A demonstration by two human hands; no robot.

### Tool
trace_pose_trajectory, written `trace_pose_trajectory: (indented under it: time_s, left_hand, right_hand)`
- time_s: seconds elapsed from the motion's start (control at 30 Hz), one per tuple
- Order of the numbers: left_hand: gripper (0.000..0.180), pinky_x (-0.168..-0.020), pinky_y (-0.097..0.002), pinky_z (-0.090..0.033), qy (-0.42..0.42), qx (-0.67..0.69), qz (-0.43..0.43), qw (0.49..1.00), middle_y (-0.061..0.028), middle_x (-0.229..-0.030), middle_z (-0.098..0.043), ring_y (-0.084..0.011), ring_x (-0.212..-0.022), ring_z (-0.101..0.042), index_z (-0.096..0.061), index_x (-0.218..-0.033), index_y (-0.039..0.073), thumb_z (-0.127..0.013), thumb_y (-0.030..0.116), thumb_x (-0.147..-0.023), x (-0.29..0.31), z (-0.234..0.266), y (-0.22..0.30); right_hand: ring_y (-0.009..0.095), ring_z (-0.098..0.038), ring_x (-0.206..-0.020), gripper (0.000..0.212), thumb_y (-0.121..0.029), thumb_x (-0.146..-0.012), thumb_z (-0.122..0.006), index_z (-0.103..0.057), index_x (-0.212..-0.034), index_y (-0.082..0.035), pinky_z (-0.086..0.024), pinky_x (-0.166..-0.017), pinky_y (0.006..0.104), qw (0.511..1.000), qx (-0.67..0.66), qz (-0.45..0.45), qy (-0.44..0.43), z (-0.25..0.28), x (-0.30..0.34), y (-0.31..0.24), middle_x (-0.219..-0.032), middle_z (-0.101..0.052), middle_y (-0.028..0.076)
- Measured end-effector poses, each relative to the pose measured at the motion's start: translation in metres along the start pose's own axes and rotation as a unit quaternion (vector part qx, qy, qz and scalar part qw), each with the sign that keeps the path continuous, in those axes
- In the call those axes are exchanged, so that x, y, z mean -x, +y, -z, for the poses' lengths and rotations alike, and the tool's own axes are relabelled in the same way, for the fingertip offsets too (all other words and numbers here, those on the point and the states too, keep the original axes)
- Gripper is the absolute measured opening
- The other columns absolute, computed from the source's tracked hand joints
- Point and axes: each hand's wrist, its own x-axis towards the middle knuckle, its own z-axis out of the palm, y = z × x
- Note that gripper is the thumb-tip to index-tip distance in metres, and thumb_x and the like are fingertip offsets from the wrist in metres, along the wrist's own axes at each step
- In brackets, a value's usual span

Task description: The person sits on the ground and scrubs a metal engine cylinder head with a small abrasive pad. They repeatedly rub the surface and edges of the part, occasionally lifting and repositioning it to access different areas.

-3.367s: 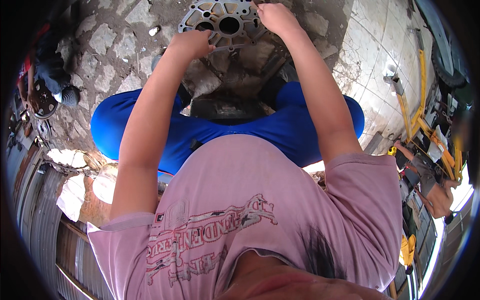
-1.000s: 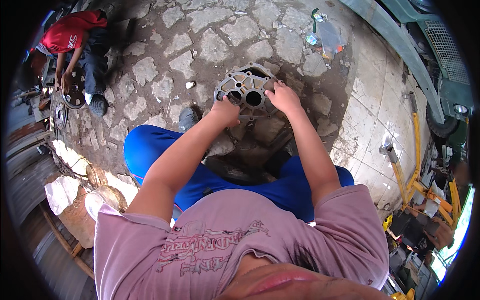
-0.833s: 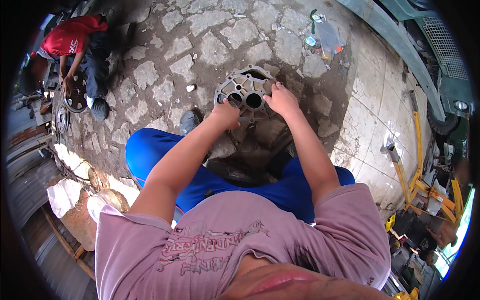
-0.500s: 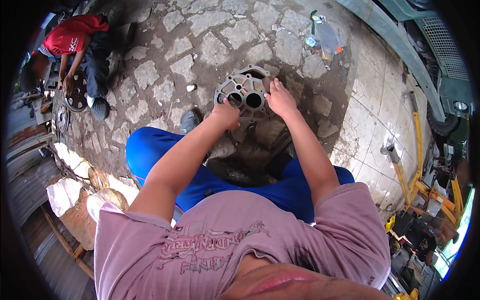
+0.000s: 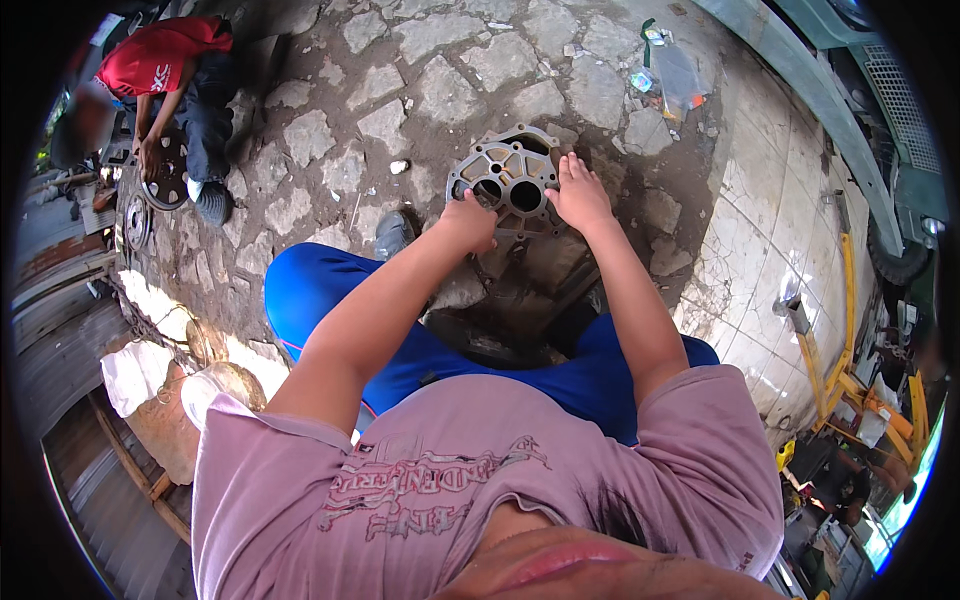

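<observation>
A grey cast-metal housing (image 5: pixel 507 165) with large round holes and a ring of bolt lugs sits low in front of me. My left hand (image 5: pixel 468 220) is at its near left edge, fingers curled round the rim by one of the holes. Flat against the right side of the housing lies my right hand (image 5: pixel 582 197), its fingers stretched out and pointing away from me. Whatever may be under the right palm is hidden. Below the housing, between my knees, its support is dark and hard to make out.
At far left a person in a red shirt (image 5: pixel 165 60) bends over a dark round wheel-like part (image 5: pixel 165 175). Stone paving (image 5: pixel 440 90) surrounds me, with pale tiles (image 5: pixel 745 250) to the right. A plastic bag (image 5: pixel 678 85) lies far right, near a green vehicle (image 5: pixel 905 130). Yellow metal bars (image 5: pixel 845 310) stand right.
The whole view has shifted slightly, so the scene sits further right. My right hand has slid a little outward on the housing. My left hand stays at the rim.
</observation>
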Motion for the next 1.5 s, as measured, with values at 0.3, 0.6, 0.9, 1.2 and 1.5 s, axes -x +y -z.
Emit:
trace_pose_trajectory:
  time_s: [0.3, 0.6, 0.9, 1.2, 1.5]
  left_hand:
    - [0.070, -0.107, -0.0515, -0.053, -0.068, 0.011, -0.003, 0.998, -0.0435, -0.160, -0.037, -0.0448, -0.129, -0.066, -0.051, -0.157, 0.016, -0.064, 0.056, -0.100, -0.009, 0.005, 0.004]
    - [0.065, -0.118, -0.0523, -0.044, -0.088, 0.096, 0.025, 0.991, -0.0284, -0.162, -0.047, -0.0414, -0.157, -0.038, -0.058, -0.152, 0.009, -0.065, 0.048, -0.101, -0.001, 0.030, 0.007]
    - [0.070, -0.112, -0.0517, -0.049, -0.090, 0.080, 0.026, 0.992, -0.0390, -0.163, -0.035, -0.0409, -0.146, -0.054, -0.050, -0.158, 0.014, -0.063, 0.052, -0.101, -0.011, 0.018, 0.002]
    - [0.072, -0.110, -0.0519, -0.052, -0.081, 0.053, 0.042, 0.994, -0.0416, -0.165, -0.028, -0.0450, -0.135, -0.062, -0.047, -0.160, 0.020, -0.063, 0.057, -0.100, -0.015, 0.011, 0.004]
    - [0.076, -0.107, -0.0531, -0.054, -0.030, 0.028, 0.032, 0.999, -0.0405, -0.165, -0.031, -0.0475, -0.131, -0.064, -0.043, -0.162, 0.021, -0.065, 0.057, -0.099, -0.008, 0.004, -0.004]
  right_hand:
    - [0.031, -0.037, -0.158, 0.078, -0.044, -0.105, -0.063, -0.036, -0.164, 0.000, -0.034, -0.128, 0.0471, 0.999, -0.025, -0.020, 0.020, -0.016, 0.004, -0.002, -0.171, -0.036, 0.018]
    - [0.030, -0.067, -0.128, 0.036, -0.019, -0.104, -0.059, -0.068, -0.137, -0.008, -0.057, -0.103, 0.0447, 0.984, -0.154, -0.053, 0.067, 0.013, 0.021, 0.029, -0.141, -0.069, 0.012]
    - [0.034, -0.070, -0.119, 0.030, -0.015, -0.104, -0.057, -0.071, -0.128, -0.005, -0.058, -0.100, 0.0461, 0.978, -0.163, -0.017, 0.127, 0.092, 0.112, 0.020, -0.139, -0.070, 0.013]
    - [0.030, -0.069, -0.124, 0.032, -0.016, -0.103, -0.057, -0.070, -0.131, -0.004, -0.051, -0.112, 0.0486, 0.975, -0.149, 0.044, 0.156, 0.007, 0.083, 0.011, -0.138, -0.071, 0.014]
    - [0.021, -0.045, -0.153, 0.040, -0.017, -0.104, -0.050, -0.067, -0.140, -0.011, -0.029, -0.129, 0.0495, 0.988, -0.030, 0.146, 0.041, -0.039, 0.104, -0.005, -0.158, -0.057, 0.004]
